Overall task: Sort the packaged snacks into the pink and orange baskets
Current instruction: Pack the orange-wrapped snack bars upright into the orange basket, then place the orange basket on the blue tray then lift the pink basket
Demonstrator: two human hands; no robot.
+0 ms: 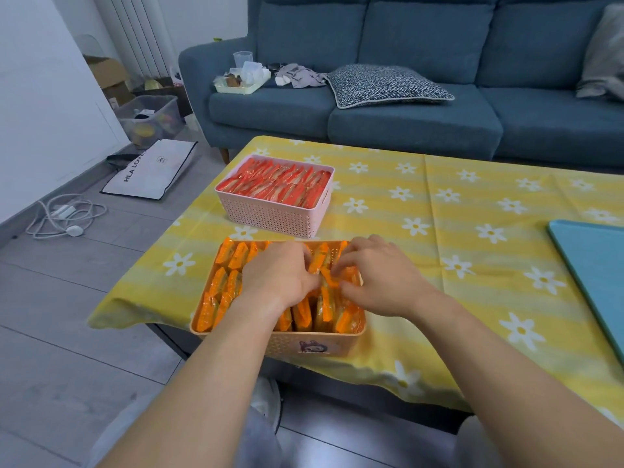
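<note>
Both grips sunk in orange basket (344,339) under them: right grip (374,278) pinches orange packet (327,276), left grip (280,275) curls among neighbours, hold unclear, likely squeezing row tight for room; pink basket (270,217), full of red packets (277,184), beyond both grips

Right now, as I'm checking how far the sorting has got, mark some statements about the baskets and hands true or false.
1. The left hand and right hand are both in the orange basket, among orange packets. True.
2. On the table, the pink basket stands farther from the person than the orange basket. True.
3. The pink basket is empty. False: it is full of red packets.
4. A tray lies at the table's left edge. False: the blue tray lies at its right edge.
</note>
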